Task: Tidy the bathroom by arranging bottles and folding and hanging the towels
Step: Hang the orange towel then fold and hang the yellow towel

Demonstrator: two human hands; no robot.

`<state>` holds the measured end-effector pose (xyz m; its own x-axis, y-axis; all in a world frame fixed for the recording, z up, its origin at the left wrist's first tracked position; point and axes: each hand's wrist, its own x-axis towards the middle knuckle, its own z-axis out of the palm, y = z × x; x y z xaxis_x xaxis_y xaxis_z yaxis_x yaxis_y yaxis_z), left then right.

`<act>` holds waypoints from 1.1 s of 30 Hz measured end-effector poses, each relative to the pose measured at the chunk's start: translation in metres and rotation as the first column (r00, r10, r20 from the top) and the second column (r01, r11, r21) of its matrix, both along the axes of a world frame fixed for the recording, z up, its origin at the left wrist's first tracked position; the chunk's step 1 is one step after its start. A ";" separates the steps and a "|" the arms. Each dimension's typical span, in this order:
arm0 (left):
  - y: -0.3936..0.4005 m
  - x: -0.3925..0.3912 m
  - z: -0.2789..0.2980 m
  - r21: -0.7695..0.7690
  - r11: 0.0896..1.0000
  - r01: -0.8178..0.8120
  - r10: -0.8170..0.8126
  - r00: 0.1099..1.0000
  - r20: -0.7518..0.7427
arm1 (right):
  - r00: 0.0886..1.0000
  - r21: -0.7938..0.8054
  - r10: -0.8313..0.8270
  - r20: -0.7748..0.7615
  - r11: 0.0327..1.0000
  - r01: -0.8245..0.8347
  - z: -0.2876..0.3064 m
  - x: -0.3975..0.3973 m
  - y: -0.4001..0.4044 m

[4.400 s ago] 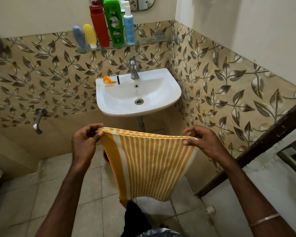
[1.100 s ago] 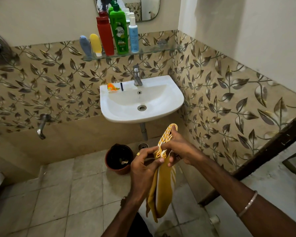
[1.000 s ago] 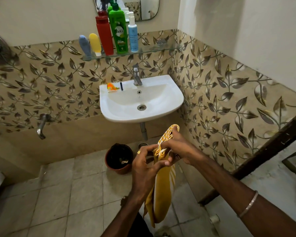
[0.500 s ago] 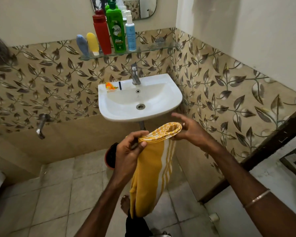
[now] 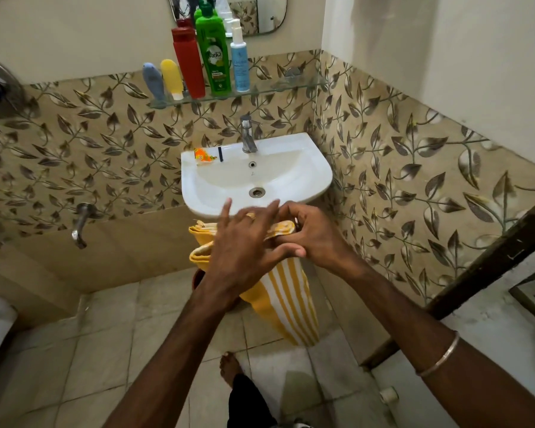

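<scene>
Towel (image 5: 283,299), yellow with white stripes, held in mid-air just below the front rim of the white sink (image 5: 317,168), above the tiled floor (image 5: 112,344). Upper part bunched and folded into layers between both hands; lower part hanging down in a narrow striped tail. Left hand (image 5: 244,251) laid flat over the folded top, fingers (image 5: 227,210) straight and spread apart, thumb reaching toward the right hand, ring on one finger. Right hand (image 5: 311,234) curled around the towel's right end, fingers clamped on the cloth, thumb underneath against the stripes. Bangle (image 5: 439,356) on the right forearm.

Bottles lined up on the glass shelf (image 5: 278,86) above the sink: blue-grey tube (image 5: 153,80) and yellow tube (image 5: 171,78) standing cap-down, side by side; red bottle (image 5: 188,61), green bottle (image 5: 213,55) and pale blue spray bottle (image 5: 239,57) upright, in a row to their right. Mirror (image 5: 267,13) behind, on the plain wall. Chrome tap (image 5: 247,134) at the back of the sink; orange wrapper (image 5: 203,155) and small dark item (image 5: 220,154) on the sink's rear ledge. Wall tap (image 5: 80,223) on the left, low on the leaf-patterned tiles. Bare foot (image 5: 230,364) visible on the floor below the towel.
</scene>
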<state>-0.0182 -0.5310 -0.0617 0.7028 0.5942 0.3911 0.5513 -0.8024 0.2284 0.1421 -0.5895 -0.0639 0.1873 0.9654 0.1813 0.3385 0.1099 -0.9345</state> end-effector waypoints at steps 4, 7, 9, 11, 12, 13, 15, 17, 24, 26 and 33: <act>0.008 0.010 0.004 0.087 0.996 0.002 -0.002 1.000 0.005 | 0.985 0.071 -0.111 -0.135 0.990 0.122 0.007 0.009 -0.001; 0.007 0.019 0.008 0.214 0.975 0.052 -0.055 0.998 0.007 | 0.968 0.121 -0.169 -0.188 0.974 0.193 0.007 0.018 -0.007; 0.006 0.027 0.011 0.231 0.970 0.082 -0.088 0.996 0.017 | 0.949 0.119 -0.154 -0.276 0.974 0.193 0.006 0.022 -0.010; 0.008 0.031 0.014 0.245 0.964 0.104 -0.111 0.994 0.013 | 0.917 0.109 -0.129 -0.378 0.977 0.183 0.004 0.028 -0.013; 0.008 0.032 0.016 0.244 0.963 0.114 -0.121 0.993 0.014 | 0.904 0.104 -0.117 -0.411 0.979 0.174 0.003 0.031 -0.015; 0.008 0.033 0.019 0.241 0.963 0.123 -0.133 0.991 0.027 | 0.900 0.100 -0.103 -0.424 0.982 0.159 0.001 0.035 -0.018; 0.007 0.035 0.028 0.232 0.962 0.141 -0.162 0.984 0.071 | 0.913 0.077 -0.075 -0.401 0.990 0.116 -0.002 0.039 -0.024; 0.009 0.038 0.037 0.231 0.962 0.149 -0.179 0.977 0.113 | 0.947 -0.013 -0.064 -0.315 0.998 0.063 -0.014 0.041 -0.030; 0.014 0.038 0.069 0.298 0.942 0.153 -0.202 0.970 0.139 | 0.961 -0.224 0.004 -0.276 0.972 -0.068 -0.080 0.032 -0.043; 0.014 0.035 0.076 0.315 0.940 0.134 -0.195 0.966 0.171 | 0.960 -0.263 -0.001 -0.280 0.962 -0.076 -0.100 0.028 -0.044; 0.031 0.019 0.094 0.285 0.958 0.024 -0.101 0.961 0.258 | 0.966 -0.386 -0.035 -0.255 0.920 -0.068 -0.153 0.012 -0.051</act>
<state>0.0010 -0.4995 0.0324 0.5813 0.3938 0.7120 0.4478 -0.8855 0.1242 0.1540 -0.6408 -0.2170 0.1601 0.9522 -0.2601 0.0873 -0.2761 -0.9571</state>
